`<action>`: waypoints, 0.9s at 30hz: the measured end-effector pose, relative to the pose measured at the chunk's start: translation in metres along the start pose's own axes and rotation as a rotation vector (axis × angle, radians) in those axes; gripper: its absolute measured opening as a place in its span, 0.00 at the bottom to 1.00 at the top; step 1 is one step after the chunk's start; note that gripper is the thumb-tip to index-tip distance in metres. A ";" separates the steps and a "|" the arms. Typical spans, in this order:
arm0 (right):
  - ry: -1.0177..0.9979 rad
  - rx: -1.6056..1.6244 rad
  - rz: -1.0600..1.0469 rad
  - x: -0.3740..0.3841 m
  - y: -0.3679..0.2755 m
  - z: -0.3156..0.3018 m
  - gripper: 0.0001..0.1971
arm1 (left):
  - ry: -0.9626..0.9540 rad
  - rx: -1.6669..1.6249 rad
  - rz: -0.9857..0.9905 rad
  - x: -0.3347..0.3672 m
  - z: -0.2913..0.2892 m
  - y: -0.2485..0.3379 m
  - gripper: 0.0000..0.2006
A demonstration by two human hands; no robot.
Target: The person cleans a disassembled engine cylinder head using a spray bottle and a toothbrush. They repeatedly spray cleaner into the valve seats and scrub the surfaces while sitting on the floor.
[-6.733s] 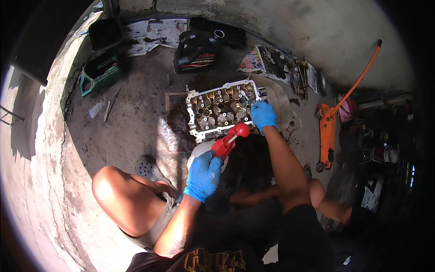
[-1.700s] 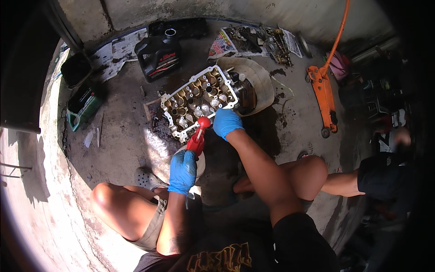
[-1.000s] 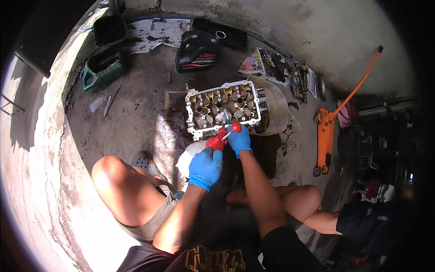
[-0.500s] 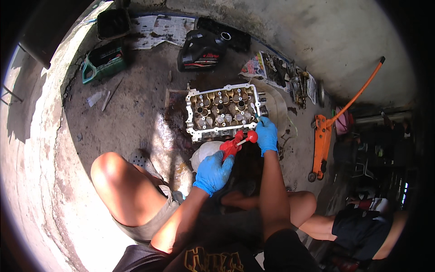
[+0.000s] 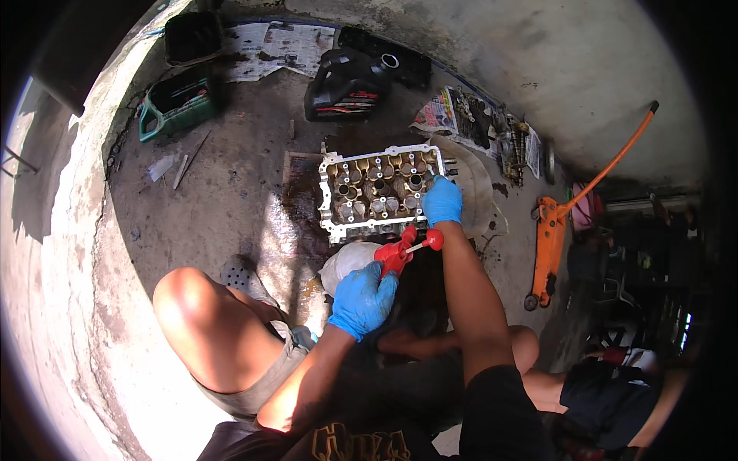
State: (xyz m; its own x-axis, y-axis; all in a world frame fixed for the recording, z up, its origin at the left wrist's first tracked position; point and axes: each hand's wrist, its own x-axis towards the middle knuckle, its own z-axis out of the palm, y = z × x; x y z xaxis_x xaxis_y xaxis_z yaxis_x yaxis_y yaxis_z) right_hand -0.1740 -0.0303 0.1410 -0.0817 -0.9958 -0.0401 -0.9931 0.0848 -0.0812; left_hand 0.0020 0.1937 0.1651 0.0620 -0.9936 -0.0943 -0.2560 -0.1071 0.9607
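A metal engine cylinder head [image 5: 382,224] lies on the ground in front of me, its open top showing several round bores and oily brown inner surfaces. My gloved right hand [image 5: 443,201] is closed at its right end, fingers over the rim. What it grips is mostly hidden now; half a second ago a slim white-tipped toothbrush stuck out of it. My gloved left hand [image 5: 364,301] is wrapped around the red head of a pump sprayer [image 5: 394,255]. The sprayer's whitish bottle [image 5: 338,265] tilts to the left, and its red knob points right, beside my right wrist.
Behind the cylinder head lie a black oil jug [image 5: 346,86], a cut-open green jug [image 5: 178,106] and newspaper [image 5: 280,48]. Metal parts [image 5: 516,150] rest on paper by the wall. An orange floor jack [image 5: 548,250] stands at right. Another person's leg [image 5: 542,392] shows at lower right.
My right hand has moved slightly up and left, farther over the cylinder head's rim, and the toothbrush has gone out of sight. My left hand keeps its hold on the sprayer.
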 end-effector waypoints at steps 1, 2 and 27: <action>-0.023 -0.021 -0.003 0.000 -0.001 -0.002 0.10 | 0.014 -0.038 0.014 0.001 0.001 -0.001 0.15; -0.102 -0.033 -0.023 0.000 -0.001 -0.002 0.11 | 0.033 -0.073 0.031 0.002 0.002 -0.002 0.15; 0.001 0.473 -0.109 -0.051 -0.010 0.054 0.10 | 0.110 -0.187 -0.241 -0.001 -0.002 0.006 0.18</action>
State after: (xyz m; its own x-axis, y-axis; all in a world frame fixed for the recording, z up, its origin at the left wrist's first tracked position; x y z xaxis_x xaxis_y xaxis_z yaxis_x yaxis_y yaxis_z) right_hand -0.1558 0.0220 0.0902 0.0201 -0.9998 -0.0054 -0.8485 -0.0142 -0.5291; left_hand 0.0019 0.1937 0.1712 0.2055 -0.9296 -0.3060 -0.0407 -0.3205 0.9464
